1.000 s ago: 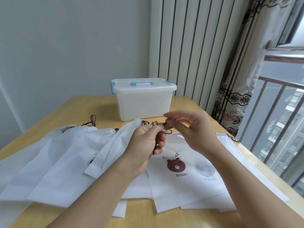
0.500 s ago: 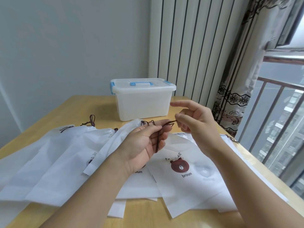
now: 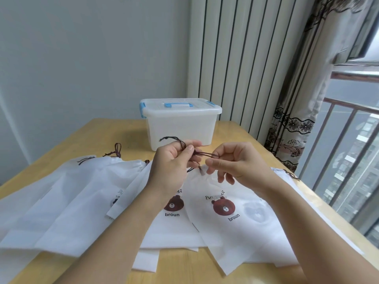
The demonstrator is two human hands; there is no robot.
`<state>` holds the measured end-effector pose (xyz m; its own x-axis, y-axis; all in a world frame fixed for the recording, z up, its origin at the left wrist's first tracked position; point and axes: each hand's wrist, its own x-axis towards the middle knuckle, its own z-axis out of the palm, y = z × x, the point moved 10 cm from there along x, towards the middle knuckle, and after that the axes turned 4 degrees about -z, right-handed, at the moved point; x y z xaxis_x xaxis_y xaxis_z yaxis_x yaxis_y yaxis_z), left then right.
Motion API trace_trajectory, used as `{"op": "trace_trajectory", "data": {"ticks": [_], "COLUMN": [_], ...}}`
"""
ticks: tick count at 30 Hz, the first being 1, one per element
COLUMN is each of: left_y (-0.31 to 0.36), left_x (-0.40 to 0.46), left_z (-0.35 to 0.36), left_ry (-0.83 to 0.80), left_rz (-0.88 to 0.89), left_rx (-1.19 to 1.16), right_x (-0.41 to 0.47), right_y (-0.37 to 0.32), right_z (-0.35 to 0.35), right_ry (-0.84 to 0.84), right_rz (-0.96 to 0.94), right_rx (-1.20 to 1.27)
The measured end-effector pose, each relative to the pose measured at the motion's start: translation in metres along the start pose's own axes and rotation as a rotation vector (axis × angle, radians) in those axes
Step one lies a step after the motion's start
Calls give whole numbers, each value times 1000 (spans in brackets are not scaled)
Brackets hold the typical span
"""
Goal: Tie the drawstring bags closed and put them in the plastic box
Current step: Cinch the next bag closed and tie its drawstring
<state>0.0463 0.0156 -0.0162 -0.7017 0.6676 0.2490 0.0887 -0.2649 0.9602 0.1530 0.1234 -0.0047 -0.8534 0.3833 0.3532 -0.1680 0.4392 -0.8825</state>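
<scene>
At frame centre, the left hand (image 3: 174, 160) and right hand (image 3: 235, 160) each pinch the dark drawstring (image 3: 205, 154) stretched between them, the white bag (image 3: 235, 218) hanging just below both grips.

Two bare forearms enter from the bottom edge of the frame — no sleeves, watch or bracelet in sight. The left hand (image 3: 173, 160) and right hand (image 3: 235, 160) are ungloved, without rings — short, unpainted nails.
</scene>
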Motion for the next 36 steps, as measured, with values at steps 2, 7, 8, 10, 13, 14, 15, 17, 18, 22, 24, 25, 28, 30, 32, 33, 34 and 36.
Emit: {"op": "trace_trajectory", "data": {"ticks": [2,7,8,10,13,14,15,17,18,22,24,25,28,30,32,33,34,36], "left_y": [2,5,7,7,7,7,7,8,9,-3,-13,-17,-16,-2,12,17,19,19], "left_x": [-1,-11,-14,-19,-22,-23,-23,-20,-17,6,12,14,17,17,13,8,4,-1], "left_z": [0,24,30,40,47,47,47,42,37,-20,-48,-59,-73,-64,-43,-32,-23,-16], "left_ry": [16,-206,-255,-332,-379,-380,-373,-320,-272,56,176,212,236,174,68,14,-33,-74], "left_rz": [39,-98,-100,-95,-71,-61,-51,-33,-29,-165,-263,-308,-321,-209,-24,73,150,198], "left_rx": [-51,-481,-480,-444,-385,-371,-353,-323,-338,-717,-755,-709,-395,-55,304,462,605,840], "right_x": [-2,-1,-1,-4,-7,-7,-6,-3,-1,1,2,2,1,1,1,1,2,3], "right_y": [0,8,10,16,17,16,18,24,27,35,35,37,38,32,21,16,11,8], "right_z": [6,12,15,19,21,19,16,4,-3,-35,-48,-54,-66,-60,-48,-41,-33,-24], "right_ry": [-64,-67,-71,-80,-61,-41,-11,100,175,387,398,397,350,257,143,90,39,-36], "right_rz": [27,121,157,255,329,328,322,305,291,250,225,233,236,199,135,86,37,-26], "right_rx": [14,190,246,416,594,601,612,668,704,979,1071,1014,611,336,-21,-214,-365,-519]}}
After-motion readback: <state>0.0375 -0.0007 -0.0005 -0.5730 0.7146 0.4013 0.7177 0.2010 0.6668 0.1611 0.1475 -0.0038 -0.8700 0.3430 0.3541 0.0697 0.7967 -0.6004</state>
